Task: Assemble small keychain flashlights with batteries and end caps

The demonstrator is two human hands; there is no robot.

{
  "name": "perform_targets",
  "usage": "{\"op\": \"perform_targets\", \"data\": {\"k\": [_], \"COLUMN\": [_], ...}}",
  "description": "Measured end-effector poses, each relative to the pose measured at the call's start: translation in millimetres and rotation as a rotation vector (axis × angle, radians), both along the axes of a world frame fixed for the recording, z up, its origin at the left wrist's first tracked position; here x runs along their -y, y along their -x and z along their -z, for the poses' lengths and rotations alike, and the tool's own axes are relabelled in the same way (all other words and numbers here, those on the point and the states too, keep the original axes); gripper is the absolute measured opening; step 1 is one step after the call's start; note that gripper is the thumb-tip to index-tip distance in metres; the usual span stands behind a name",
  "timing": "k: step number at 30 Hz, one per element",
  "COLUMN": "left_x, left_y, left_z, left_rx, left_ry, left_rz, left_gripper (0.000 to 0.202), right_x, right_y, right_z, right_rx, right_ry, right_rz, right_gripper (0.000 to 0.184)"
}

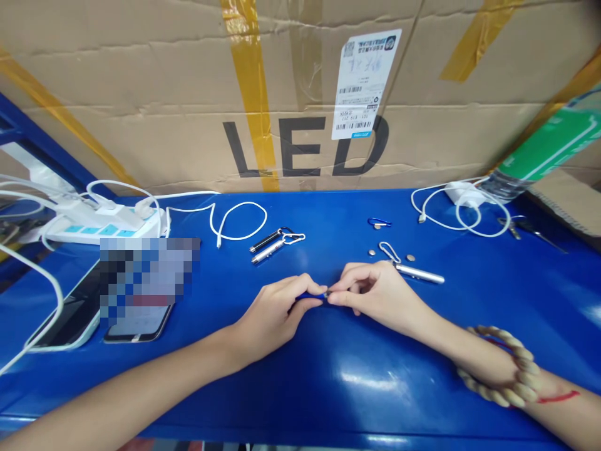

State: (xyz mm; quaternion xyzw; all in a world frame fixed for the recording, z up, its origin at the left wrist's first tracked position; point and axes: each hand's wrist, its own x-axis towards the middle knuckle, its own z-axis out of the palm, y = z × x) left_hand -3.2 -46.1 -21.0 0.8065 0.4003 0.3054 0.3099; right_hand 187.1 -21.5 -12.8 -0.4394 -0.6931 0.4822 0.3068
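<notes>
My left hand (275, 313) grips a slim blue tube (310, 296), which looks like a small keychain flashlight body. At the tube's right end, the fingertips of my right hand (375, 291) pinch a tiny dark or metallic piece that I cannot make out. Just beyond the right hand lies a silver keychain flashlight (422, 274) with a silver carabiner clip (389, 252). Button cells, one small disc (372, 252) and another (410, 258), rest around that clip. Farther back is a blue carabiner clip (379, 222). Black (266, 240) and silver (268, 251) flashlights lie left of centre.
Two phones, one green-edged (70, 307) and one dark-edged (141, 326), lie at left below a white power strip (107, 228). White cables loop on the blue table (300, 388). A large cardboard box (188, 81) stands behind; a green-labelled bottle (549, 144) is at right.
</notes>
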Motion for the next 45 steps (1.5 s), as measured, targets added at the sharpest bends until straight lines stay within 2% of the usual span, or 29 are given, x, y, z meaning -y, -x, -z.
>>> {"op": "perform_targets", "data": {"k": [5, 11, 18, 21, 27, 31, 37, 42, 45], "left_x": [-1.0, 0.2, 1.3, 0.5, -0.2, -0.2, -0.3, -0.4, 0.1], "left_y": [0.7, 0.6, -1.2, -0.7, -0.3, -0.4, -0.4, -0.1, 0.5], "left_z": [0.0, -0.6, -7.2, -8.4, -9.8, -10.6, -10.8, -11.0, -11.4], "left_rx": [0.005, -0.019, -0.046, -0.058, -0.017, -0.033, -0.05, -0.052, -0.05], "left_ry": [0.023, -0.001, 0.008, 0.013, 0.071, 0.096, 0.125, 0.15, 0.179], "left_rz": [-0.011, -0.013, 0.029, 0.028, -0.009, -0.018, -0.013, 0.001, 0.056], "left_gripper": [0.01, 0.011, 0.025, 0.025, 0.023, 0.021, 0.02, 0.021, 0.022], "right_x": [-1.2, -1.9, -3.8, -2.6, 0.0, 3.0, 6.3, 6.7, 7.8], "right_y": [-0.5, -0.3, -0.4, -1.0, -5.9, -9.6, -12.6, -11.6, -9.6], "right_z": [1.5, -2.6, -0.5, 1.1, 2.2, 0.6, -1.4, -3.5, -5.8], "right_rx": [0.009, 0.006, -0.068, -0.038, 0.024, 0.057, 0.113, 0.093, 0.029], "right_ry": [-0.007, -0.015, 0.071, -0.029, -0.468, -0.64, -0.736, -0.716, -0.672], "right_rz": [-0.001, -0.01, 0.005, 0.013, 0.049, 0.021, -0.019, -0.029, -0.028], "right_gripper": [0.018, 0.027, 0.027, 0.025, 0.019, 0.011, 0.013, 0.013, 0.011]}}
